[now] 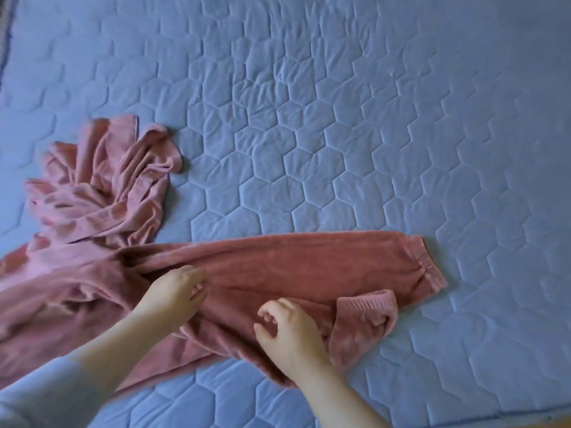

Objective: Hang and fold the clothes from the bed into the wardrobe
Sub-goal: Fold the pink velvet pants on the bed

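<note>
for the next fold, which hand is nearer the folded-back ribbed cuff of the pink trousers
Right. The right hand is just beside the folded-back ribbed pink cuff; the left hand is farther along the leg.

Bed cover blue, quilted hexagon stitching all over. Trousers dusty rose-red, plain, at 6 o'clock. Crumpled garment lighter pink, plain, 9 o'clock. Sleeve grey, 7 o'clock.

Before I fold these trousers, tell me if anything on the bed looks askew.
The trousers lie mostly flat, but the near leg's cuff is flipped back and bunched, unlike the far cuff. Left of them, a lighter pink garment lies crumpled on the bedcover.
</note>
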The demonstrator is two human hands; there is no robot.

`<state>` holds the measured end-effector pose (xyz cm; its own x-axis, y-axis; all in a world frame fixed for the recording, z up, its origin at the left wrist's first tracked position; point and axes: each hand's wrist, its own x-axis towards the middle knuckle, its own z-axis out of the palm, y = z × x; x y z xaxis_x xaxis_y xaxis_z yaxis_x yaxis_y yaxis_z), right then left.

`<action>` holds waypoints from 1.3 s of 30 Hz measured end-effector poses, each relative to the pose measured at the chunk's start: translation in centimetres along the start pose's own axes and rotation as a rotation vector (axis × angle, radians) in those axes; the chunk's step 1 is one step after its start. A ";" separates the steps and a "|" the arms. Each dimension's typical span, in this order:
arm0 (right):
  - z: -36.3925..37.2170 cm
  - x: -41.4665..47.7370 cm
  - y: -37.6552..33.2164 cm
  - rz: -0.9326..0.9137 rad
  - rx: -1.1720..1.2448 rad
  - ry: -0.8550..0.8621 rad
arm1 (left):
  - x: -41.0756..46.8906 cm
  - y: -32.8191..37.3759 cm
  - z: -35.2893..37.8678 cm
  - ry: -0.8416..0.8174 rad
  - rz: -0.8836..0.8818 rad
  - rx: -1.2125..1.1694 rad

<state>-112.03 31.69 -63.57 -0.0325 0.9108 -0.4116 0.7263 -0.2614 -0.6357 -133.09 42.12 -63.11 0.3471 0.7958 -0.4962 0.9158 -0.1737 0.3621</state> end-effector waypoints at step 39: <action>-1.7 10.9 -2.2 0.130 -0.054 -0.011 | 5.9 -10.9 -3.9 0.130 0.078 0.165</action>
<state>-112.79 42.73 -65.59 0.0570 0.8667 -0.4955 0.7610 -0.3590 -0.5404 -141.84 50.93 -66.93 0.3991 0.8423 -0.3623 0.9115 -0.3216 0.2564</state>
